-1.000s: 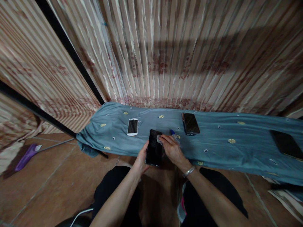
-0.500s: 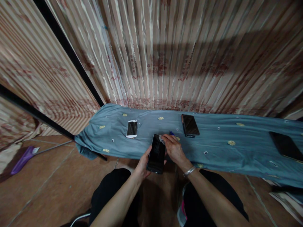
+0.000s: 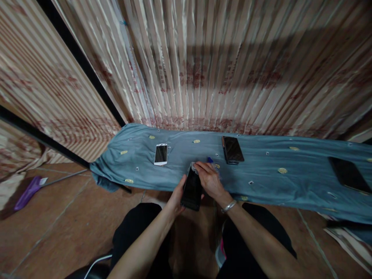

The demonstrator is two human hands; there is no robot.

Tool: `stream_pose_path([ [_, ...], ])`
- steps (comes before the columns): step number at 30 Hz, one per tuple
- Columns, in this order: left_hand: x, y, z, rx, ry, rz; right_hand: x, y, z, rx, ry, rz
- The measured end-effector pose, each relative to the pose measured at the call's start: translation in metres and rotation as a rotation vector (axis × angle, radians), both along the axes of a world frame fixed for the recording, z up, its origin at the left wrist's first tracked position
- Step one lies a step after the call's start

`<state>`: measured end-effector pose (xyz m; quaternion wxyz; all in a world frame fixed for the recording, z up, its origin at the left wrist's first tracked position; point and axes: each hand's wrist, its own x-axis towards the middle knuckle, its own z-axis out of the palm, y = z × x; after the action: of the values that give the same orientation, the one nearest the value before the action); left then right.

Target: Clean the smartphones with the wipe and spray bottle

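Note:
My left hand (image 3: 178, 195) is closed around a black smartphone (image 3: 192, 192), its dark screen tilted up toward me over the front edge of the cloth. Fingers of my right hand (image 3: 209, 180) pinch a small pale grey wipe (image 3: 194, 166) and press it on the far end of the screen. Just beyond the right hand lies a small blue object (image 3: 209, 159), partly covered and too small to name. A white smartphone (image 3: 161, 154) rests face up to the left. Stacked dark phones (image 3: 233, 149) sit to the right.
A teal patterned cloth (image 3: 261, 182) covers the long narrow surface before me. At its right end lies a large dark phone or tablet (image 3: 348, 174). Striped curtains (image 3: 215, 77) hang behind, black poles (image 3: 87, 73) slant at left, and a purple broom (image 3: 29, 192) lies on the tiled floor.
My right hand has moved the wipe leftward across the phone's far end. The whole view has shifted slightly, and the phone stays in my left hand.

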<state>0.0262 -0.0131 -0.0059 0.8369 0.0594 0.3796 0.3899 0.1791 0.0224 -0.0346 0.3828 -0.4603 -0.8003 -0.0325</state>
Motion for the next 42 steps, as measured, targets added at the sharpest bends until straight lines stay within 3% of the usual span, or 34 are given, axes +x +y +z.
stream_pose_path([
  [8, 0.001, 0.008, 0.008, 0.076, 0.075, 0.133, -0.015, -0.024, 0.006, -0.005, -0.002, 0.1],
  [15, 0.003, 0.007, 0.007, 0.08, 0.105, 0.146, -0.026, -0.041, 0.013, 0.06, -0.098, 0.205],
  [19, 0.009, 0.006, 0.002, 0.186, 0.148, 0.159, -0.021, -0.031, 0.013, 0.084, -0.126, 0.15],
  [25, 0.009, 0.003, -0.005, 0.256, 0.313, 0.007, -0.01, -0.008, 0.013, -0.045, -0.09, 0.022],
  [30, 0.005, 0.0, -0.001, 0.359, 0.306, -0.017, 0.0, 0.008, 0.013, -0.103, -0.013, -0.034],
  [38, -0.004, 0.006, 0.007, 0.336, 0.173, 0.024, 0.011, 0.019, 0.007, -0.21, 0.16, -0.045],
  [42, -0.003, 0.007, 0.01, 0.282, 0.147, 0.047, 0.011, 0.023, 0.0, -0.404, 0.35, -0.107],
])
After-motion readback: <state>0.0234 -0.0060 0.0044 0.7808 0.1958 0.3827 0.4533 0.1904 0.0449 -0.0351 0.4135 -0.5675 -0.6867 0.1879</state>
